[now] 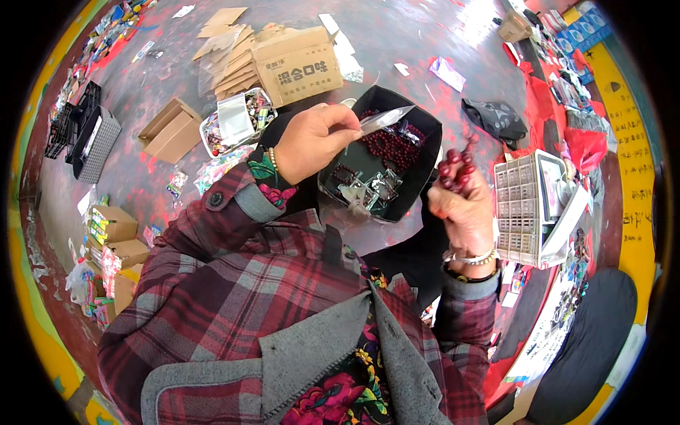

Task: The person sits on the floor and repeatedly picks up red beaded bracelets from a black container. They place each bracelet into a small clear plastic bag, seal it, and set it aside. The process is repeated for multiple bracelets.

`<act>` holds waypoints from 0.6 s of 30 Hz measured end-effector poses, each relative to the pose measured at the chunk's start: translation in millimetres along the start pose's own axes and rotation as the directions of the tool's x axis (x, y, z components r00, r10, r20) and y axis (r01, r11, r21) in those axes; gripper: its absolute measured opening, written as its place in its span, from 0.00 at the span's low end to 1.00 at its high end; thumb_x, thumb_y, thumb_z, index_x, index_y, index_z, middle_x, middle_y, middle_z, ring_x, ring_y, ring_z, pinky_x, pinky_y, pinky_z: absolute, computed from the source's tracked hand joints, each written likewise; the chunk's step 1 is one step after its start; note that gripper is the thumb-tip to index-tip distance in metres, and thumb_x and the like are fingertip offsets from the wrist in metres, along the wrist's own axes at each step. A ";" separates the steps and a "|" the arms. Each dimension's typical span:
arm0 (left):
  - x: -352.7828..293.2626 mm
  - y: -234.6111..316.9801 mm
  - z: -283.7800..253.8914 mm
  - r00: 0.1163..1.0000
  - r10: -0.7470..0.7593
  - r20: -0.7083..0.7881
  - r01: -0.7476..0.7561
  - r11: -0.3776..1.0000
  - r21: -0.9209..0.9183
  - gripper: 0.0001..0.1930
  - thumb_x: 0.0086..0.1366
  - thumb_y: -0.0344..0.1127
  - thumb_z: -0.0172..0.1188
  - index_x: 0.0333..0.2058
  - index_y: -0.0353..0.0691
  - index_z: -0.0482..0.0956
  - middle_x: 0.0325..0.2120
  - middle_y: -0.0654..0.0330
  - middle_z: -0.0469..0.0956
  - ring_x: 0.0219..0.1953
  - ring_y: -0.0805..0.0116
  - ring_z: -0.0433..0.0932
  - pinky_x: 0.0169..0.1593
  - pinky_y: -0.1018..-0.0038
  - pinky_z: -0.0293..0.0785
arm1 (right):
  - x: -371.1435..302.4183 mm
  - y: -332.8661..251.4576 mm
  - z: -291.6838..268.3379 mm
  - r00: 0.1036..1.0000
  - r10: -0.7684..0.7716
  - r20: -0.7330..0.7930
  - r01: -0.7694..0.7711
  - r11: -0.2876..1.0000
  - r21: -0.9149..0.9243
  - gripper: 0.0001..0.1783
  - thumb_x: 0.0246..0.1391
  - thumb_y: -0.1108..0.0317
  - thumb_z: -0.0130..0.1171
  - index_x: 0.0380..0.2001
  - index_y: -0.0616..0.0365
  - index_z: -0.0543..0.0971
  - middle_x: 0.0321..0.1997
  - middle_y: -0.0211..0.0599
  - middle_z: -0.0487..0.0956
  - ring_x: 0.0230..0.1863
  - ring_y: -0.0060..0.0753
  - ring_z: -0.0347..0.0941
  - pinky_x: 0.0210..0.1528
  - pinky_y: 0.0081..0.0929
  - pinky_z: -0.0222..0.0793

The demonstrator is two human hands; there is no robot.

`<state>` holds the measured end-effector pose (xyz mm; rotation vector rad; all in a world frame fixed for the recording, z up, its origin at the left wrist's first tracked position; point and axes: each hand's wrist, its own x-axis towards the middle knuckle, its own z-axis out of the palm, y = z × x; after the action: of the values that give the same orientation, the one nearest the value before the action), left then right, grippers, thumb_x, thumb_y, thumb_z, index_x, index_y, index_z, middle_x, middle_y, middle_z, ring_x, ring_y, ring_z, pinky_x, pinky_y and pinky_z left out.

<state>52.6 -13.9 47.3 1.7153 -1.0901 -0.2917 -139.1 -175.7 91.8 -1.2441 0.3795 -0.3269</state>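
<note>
My left hand [312,139] pinches a small clear plastic bag [386,119] by its edge, above a black box [429,134]. Dark red beads dangle from my right hand [464,212], whose fingers are closed round the bead bracelet [457,170] to the right of the box. Inside the box, a heap of dark red beads [397,150] fills the far part. Several small clear packets [382,185] with dark items lie in its near part. The plastic bag hides a bit of the heap.
A white plastic basket [520,212] stands close to my right forearm. Beyond the box are a cardboard carton [297,67] and flattened cardboard [234,60]. A white tub of small goods [241,117] and an open cardboard box [170,131] sit on the left; a dark bag [496,122] lies far right.
</note>
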 end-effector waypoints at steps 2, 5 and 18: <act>1.4 5.1 -0.8 0.981 0.161 0.105 -0.173 0.978 0.116 0.04 0.56 0.28 0.56 0.32 0.37 0.74 0.24 0.60 0.73 0.28 0.69 0.73 0.35 0.78 0.67 | 4.0 -12.4 3.7 0.987 -0.160 -0.016 0.155 0.973 -0.170 0.16 0.39 0.83 0.60 0.33 0.58 0.71 0.27 0.23 0.72 0.26 0.15 0.66 0.29 0.15 0.63; -0.3 18.2 2.2 0.956 0.029 0.291 -0.041 0.999 0.034 0.04 0.57 0.28 0.56 0.31 0.36 0.73 0.24 0.59 0.72 0.28 0.70 0.72 0.34 0.77 0.68 | 17.4 -21.3 6.7 0.969 -0.238 0.067 0.239 0.831 -0.503 0.14 0.40 0.81 0.62 0.32 0.59 0.71 0.25 0.24 0.72 0.28 0.14 0.66 0.31 0.16 0.64; -3.3 23.2 26.0 0.961 -0.041 0.274 0.137 0.930 -0.342 0.07 0.61 0.27 0.54 0.37 0.36 0.69 0.29 0.65 0.74 0.32 0.81 0.72 0.33 0.83 0.69 | 30.6 0.9 9.2 0.987 -0.123 0.107 0.163 0.722 -0.673 0.13 0.38 0.75 0.63 0.29 0.58 0.70 0.21 0.39 0.71 0.22 0.30 0.66 0.29 0.25 0.65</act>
<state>21.9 -28.9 54.8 1.4242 -1.0710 -0.7499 -107.6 -181.0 90.4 -2.0192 0.3675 -0.2909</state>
